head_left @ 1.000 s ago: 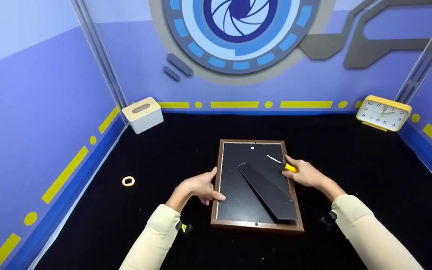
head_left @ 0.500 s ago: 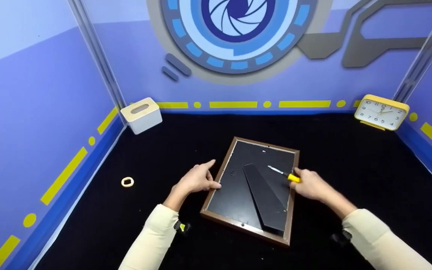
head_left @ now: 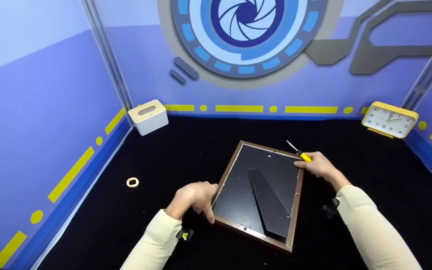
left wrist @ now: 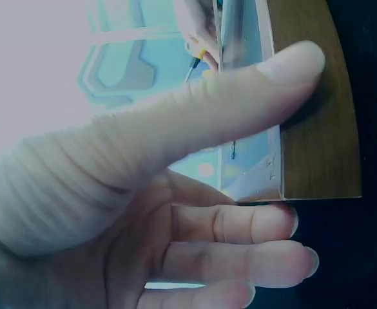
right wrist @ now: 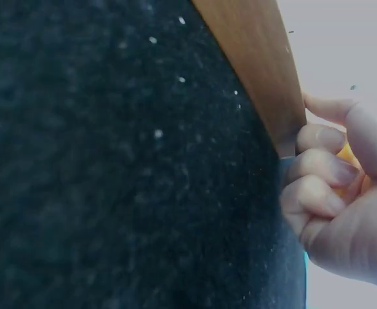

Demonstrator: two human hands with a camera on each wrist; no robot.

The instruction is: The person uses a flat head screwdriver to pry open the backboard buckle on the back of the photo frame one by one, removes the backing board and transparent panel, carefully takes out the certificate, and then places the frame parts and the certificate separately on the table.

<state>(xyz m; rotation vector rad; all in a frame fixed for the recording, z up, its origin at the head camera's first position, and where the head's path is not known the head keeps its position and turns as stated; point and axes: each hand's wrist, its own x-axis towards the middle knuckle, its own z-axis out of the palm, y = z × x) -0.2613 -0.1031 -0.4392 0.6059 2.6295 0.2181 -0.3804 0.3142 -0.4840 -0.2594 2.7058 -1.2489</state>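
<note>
A brown wooden picture frame (head_left: pixel 296 210) lies back side up on the black surface, turned at an angle. Its black backing board (head_left: pixel 229 204) carries a folded-down stand leg (head_left: pixel 270 206). At the frame's left edge, near the lower left corner, is my left hand (head_left: pixel 197 197); the left wrist view shows its thumb (left wrist: pixel 207 106) over the wooden rim and the other fingers extended. My right hand (head_left: pixel 319 165) holds a yellow-handled screwdriver (head_left: pixel 306 157) in curled fingers, touching the frame's upper right corner. In the right wrist view only a bit of yellow handle (right wrist: pixel 347 153) shows.
A cream-coloured ring (head_left: pixel 132 182) lies to the left. At the back left stands a white tissue box (head_left: pixel 152 122) with a wooden lid; a yellow alarm clock (head_left: pixel 389 120) stands at the back right. Printed purple-blue walls enclose the black surface.
The frame has turned clockwise from nearly straight. My left hand has slid down towards its lower left corner. My right hand, still with the screwdriver, has come to the upper right corner.
</note>
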